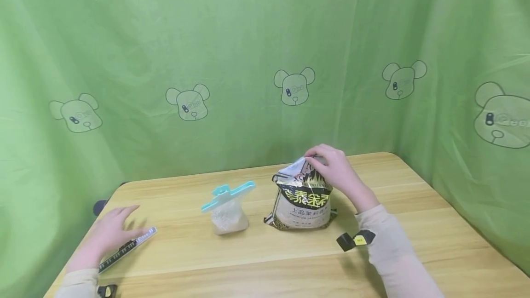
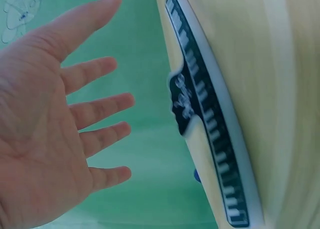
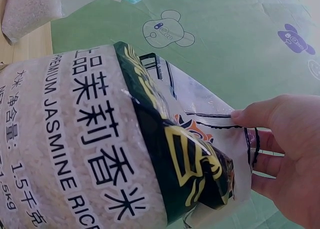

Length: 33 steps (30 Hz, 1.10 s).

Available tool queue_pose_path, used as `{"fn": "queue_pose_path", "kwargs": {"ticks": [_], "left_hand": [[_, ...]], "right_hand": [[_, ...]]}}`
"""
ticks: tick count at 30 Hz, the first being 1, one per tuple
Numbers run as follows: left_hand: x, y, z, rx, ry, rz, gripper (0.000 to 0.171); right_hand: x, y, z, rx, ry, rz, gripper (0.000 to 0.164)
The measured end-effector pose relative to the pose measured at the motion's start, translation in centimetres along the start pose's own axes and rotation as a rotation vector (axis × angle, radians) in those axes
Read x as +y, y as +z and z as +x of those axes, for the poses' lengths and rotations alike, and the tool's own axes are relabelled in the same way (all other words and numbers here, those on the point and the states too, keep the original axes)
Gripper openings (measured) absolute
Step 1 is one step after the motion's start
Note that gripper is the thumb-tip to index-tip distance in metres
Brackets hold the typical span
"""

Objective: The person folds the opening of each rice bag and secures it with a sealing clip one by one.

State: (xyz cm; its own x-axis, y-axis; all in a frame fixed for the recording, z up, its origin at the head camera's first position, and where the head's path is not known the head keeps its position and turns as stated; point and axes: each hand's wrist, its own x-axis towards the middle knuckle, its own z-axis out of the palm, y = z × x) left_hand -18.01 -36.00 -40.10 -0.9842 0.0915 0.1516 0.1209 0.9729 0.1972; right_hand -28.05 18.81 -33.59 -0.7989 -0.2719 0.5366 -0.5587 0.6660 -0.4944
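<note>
A bag of jasmine rice (image 1: 302,206) stands upright on the wooden table, its loose top bent over. My right hand (image 1: 337,171) pinches that top edge between thumb and fingers, and the right wrist view shows the hand (image 3: 285,154) at the white, crumpled end of the bag (image 3: 115,139). At the left, my left hand (image 1: 108,233) hovers with fingers spread and nothing in them. Close beside it lies a long black-and-white bag clip (image 1: 128,248) patterned like piano keys; the left wrist view shows a gap between palm and clip (image 2: 207,114).
Between the hands stands a small clear bag of white grains (image 1: 229,217), closed across its top by a turquoise bag clip (image 1: 228,196). Green curtains (image 1: 248,36) with bear-head drawings hang behind the table (image 1: 248,270) and at its sides.
</note>
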Motion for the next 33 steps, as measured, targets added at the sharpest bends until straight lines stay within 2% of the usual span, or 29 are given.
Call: {"fn": "queue_pose_path", "kwargs": {"ticks": [13,20,26,33], "left_hand": [[-2.0,0.3,-0.8,-0.152,-0.044,-0.014,0.097],[-2.4,0.0,-1.2,-0.229,-0.117,-0.050,0.099],[-2.5,-0.1,-1.2,-0.276,-0.131,-0.083,0.086],[-2.3,0.0,-0.9,-0.306,-0.132,-0.052,0.068]], "right_hand": [[-0.3,-0.2,0.0,-0.012,0.008,0.004,0.014],[-0.4,-0.4,0.0,-0.012,0.010,0.004,0.013],[-0.2,-0.3,0.0,-0.015,0.019,0.004,0.013],[-0.2,-0.3,0.1,-0.020,0.018,0.004,0.014]]}}
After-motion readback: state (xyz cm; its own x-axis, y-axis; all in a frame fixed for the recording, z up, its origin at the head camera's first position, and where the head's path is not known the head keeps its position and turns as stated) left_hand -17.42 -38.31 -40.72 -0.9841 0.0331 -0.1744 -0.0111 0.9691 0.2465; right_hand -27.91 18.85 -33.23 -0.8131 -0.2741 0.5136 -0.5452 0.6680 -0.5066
